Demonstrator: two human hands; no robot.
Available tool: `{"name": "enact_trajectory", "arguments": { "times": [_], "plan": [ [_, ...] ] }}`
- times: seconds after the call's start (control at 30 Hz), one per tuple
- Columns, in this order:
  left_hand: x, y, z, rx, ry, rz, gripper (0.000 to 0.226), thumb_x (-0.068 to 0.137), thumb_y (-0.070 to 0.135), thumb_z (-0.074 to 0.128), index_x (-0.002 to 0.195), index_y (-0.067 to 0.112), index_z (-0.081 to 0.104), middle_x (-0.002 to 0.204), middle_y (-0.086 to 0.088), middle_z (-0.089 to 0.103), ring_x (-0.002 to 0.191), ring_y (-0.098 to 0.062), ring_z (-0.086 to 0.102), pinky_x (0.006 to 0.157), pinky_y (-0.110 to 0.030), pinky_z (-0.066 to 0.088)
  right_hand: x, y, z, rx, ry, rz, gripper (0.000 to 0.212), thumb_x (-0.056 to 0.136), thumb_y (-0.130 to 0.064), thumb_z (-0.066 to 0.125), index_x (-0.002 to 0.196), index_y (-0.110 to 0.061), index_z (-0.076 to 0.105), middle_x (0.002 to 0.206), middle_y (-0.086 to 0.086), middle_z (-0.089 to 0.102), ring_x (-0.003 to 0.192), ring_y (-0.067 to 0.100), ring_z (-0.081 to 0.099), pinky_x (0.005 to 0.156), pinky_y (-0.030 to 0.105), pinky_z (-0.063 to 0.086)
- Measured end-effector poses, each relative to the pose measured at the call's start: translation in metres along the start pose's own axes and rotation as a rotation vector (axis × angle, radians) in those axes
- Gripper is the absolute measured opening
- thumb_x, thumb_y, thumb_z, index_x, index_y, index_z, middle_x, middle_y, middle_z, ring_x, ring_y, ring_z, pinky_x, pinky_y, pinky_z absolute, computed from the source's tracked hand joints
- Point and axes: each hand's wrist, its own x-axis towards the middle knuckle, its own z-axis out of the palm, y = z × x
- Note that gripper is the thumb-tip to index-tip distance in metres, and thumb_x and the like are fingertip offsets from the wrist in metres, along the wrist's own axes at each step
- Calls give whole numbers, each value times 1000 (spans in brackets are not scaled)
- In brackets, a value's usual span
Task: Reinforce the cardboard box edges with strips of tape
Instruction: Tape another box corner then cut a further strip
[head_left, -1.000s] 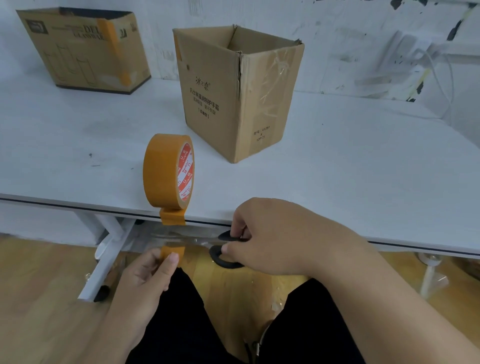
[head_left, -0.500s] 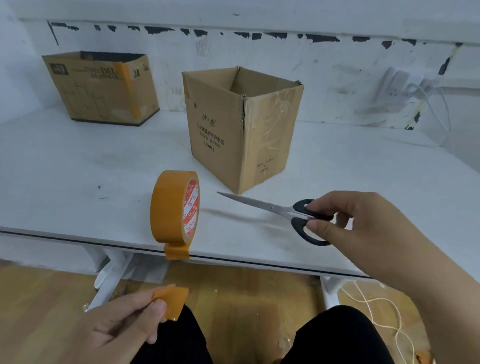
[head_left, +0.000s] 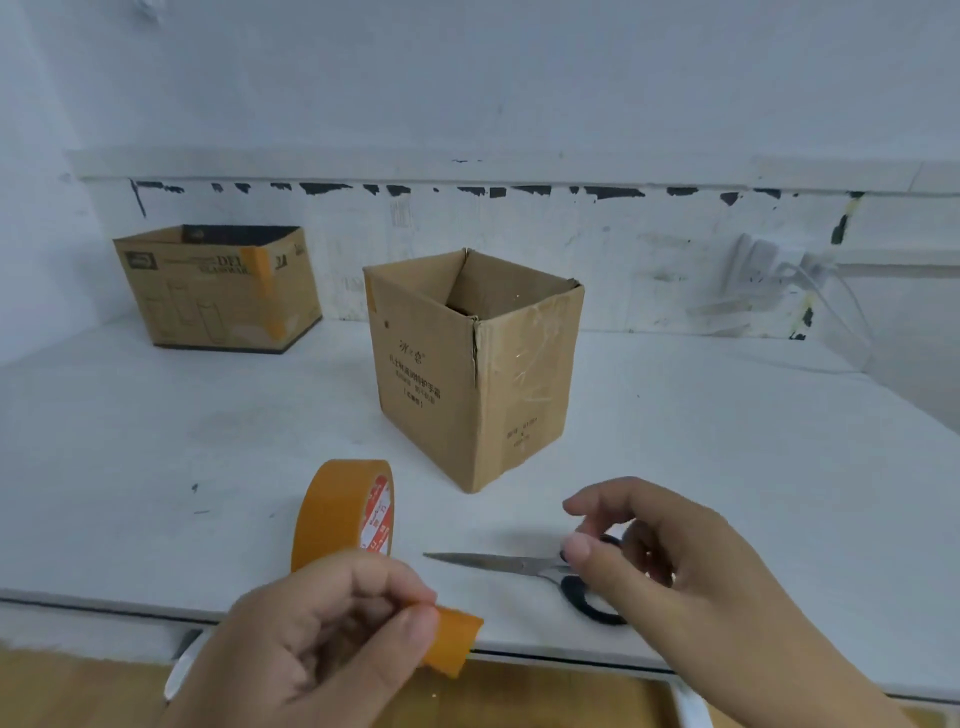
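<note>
I am pinching a short strip (head_left: 453, 642) of orange tape between the thumb and fingers of my left hand (head_left: 322, 639); it is glossy and curling slightly, sticking out to the right of my fingertips over the near edge of the table (head_left: 156, 467). That hand is curled into a loose fist with the knuckles up. My right hand (head_left: 665, 566) is hovering just above the scissors (head_left: 524, 566), fingers spread and loosely bent, gripping nothing; I cannot tell whether a fingertip is touching the handles. The scissors are lying flat, closed steel blades pointing left, black plastic loops under my palm. The tape roll (head_left: 340, 514) is standing on its edge just behind my left hand, a smooth orange band with a red and white label on its core. The box (head_left: 467, 374) is sitting upright beyond it, mid-table, brown corrugated card, open at the top, its near corner seam split and frayed, wrinkled clear tape shining on its right face. A second box (head_left: 218, 291), lower and wider, is standing far left against the wall with an orange strip down one face. The tabletop is matte white and scuffed.
</note>
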Motion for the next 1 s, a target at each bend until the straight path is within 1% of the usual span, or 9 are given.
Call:
{"name": "enact_trajectory", "arguments": {
  "times": [0.07,0.13,0.27,0.4,0.57,0.67,0.73,0.83,1.0],
  "plan": [
    [8,-1,1,50,-19,161,23,66,58,68,80,40,71,66,-6,68,53,-18,61,52,-25,50,-2,-21,6,181,-103,-60,42,65,-68,61,101,-45,61,89,-17,67,65,8,56,62,15,46],
    [24,2,2,26,-17,233,32,58,57,65,82,37,71,64,-4,67,51,-10,58,50,-16,47,-1,-34,11,153,-125,-151,45,64,-70,60,100,-44,63,87,-19,67,63,-1,53,60,11,43],
    [42,13,1,29,-62,301,29,65,54,64,85,35,71,63,2,67,53,-8,58,49,-16,47,12,-42,12,141,-41,-207,12,80,-45,65,85,-36,70,66,-18,63,56,0,51,53,11,38],
    [56,16,-2,64,-82,290,25,71,59,67,89,43,69,72,6,72,60,-14,64,57,-26,56,24,-42,10,125,-11,-206,9,84,-37,64,79,-35,70,58,-18,59,52,0,51,49,9,36],
    [87,27,-14,115,-113,283,32,68,54,60,94,37,68,74,15,73,57,-8,67,56,-11,50,53,-48,2,-33,76,-210,14,85,-41,64,76,-32,70,69,-15,64,56,-2,53,51,9,36],
    [109,32,-19,193,-102,314,28,70,52,60,87,32,70,76,14,71,67,-6,66,61,-13,50,76,-54,-2,-165,130,-234,13,85,-42,64,78,-32,69,88,-16,63,83,-1,56,68,15,41],
    [120,33,-21,222,-88,326,28,71,53,59,86,33,71,76,16,68,69,-1,63,59,-12,48,89,-56,-2,-210,148,-252,11,86,-39,64,80,-32,69,102,-17,59,94,-2,53,76,7,37],
    [130,29,-23,209,-70,301,30,70,58,58,85,35,69,70,9,64,55,-1,57,48,-12,44,100,-55,-1,-251,175,-274,13,87,-38,64,83,-28,72,108,-20,58,98,-3,50,74,-2,30],
    [145,20,-22,273,-35,317,21,79,49,62,88,32,69,83,4,66,77,-6,57,61,-9,45,109,-49,4,-305,198,-286,13,88,-37,63,84,-27,71,123,-18,55,113,0,46,83,6,30]
  ]
}}
